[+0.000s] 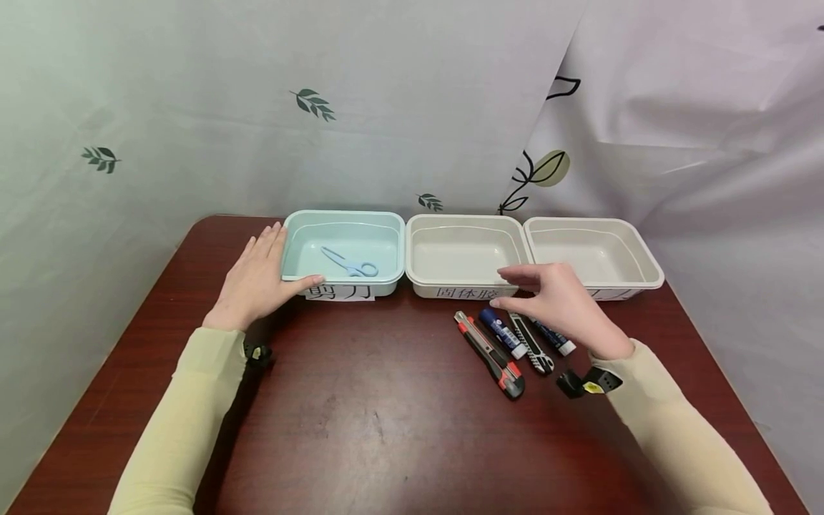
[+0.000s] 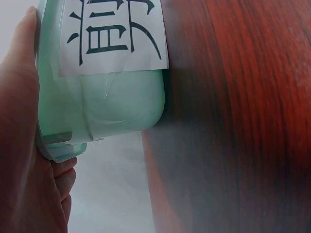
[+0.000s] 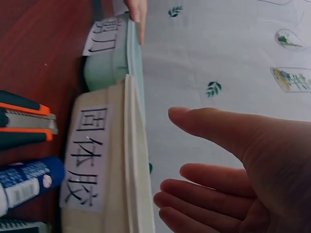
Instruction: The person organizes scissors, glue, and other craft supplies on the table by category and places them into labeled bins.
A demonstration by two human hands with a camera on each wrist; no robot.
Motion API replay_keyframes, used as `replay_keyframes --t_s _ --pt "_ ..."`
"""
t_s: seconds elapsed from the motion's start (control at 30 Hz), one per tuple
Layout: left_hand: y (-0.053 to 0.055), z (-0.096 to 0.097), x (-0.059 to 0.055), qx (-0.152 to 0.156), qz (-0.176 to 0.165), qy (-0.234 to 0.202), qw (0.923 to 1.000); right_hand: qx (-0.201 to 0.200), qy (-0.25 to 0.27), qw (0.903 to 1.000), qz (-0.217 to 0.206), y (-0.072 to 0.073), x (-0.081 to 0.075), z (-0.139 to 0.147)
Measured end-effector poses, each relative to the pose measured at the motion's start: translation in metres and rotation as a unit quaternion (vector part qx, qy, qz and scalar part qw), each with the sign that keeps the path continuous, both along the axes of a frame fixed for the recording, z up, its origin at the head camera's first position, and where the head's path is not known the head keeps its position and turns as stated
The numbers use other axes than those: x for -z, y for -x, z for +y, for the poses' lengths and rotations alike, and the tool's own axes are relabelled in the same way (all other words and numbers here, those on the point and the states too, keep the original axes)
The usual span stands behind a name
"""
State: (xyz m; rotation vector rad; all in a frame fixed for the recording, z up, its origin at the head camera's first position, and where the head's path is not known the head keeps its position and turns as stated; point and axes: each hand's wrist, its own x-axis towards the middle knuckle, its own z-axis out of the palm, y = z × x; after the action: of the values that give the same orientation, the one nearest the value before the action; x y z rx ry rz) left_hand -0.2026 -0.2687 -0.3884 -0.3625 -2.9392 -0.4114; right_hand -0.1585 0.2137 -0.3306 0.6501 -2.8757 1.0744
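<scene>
My left hand (image 1: 256, 280) rests at the left end of a light blue tub (image 1: 394, 243), its thumb along the front rim and its fingers fairly straight by the side rim. Blue scissors (image 1: 350, 263) lie in that tub. My right hand (image 1: 558, 302), holding nothing, hovers by the front of the middle cream tub (image 1: 465, 280), thumb and fingers apart. Below it on the table lie a red-and-black utility knife (image 1: 491, 355), a glue stick (image 1: 503, 335), a black-and-white utility knife (image 1: 531, 343) and a second glue stick (image 1: 553, 336), partly hidden by the hand.
A third cream tub (image 1: 653, 275) stands at the right end of the row. Paper labels with Chinese characters are on the tub fronts; the right one is partly covered by my hand. A patterned curtain (image 1: 412, 107) hangs behind the dark red wooden table (image 1: 360, 429).
</scene>
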Motion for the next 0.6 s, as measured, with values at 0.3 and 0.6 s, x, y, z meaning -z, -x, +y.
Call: replay_keyframes --t_s 0.3,0.6 --pt "0.000 -0.001 0.001 0.000 0.000 0.001 1.0000 -0.022 -0.060 0.9977 0.022 -0.013 0.018 0.000" --pt "0.000 -0.001 0.001 0.001 0.000 0.000 1.0000 -0.012 -0.081 0.9965 0.017 -0.018 0.042 0.002"
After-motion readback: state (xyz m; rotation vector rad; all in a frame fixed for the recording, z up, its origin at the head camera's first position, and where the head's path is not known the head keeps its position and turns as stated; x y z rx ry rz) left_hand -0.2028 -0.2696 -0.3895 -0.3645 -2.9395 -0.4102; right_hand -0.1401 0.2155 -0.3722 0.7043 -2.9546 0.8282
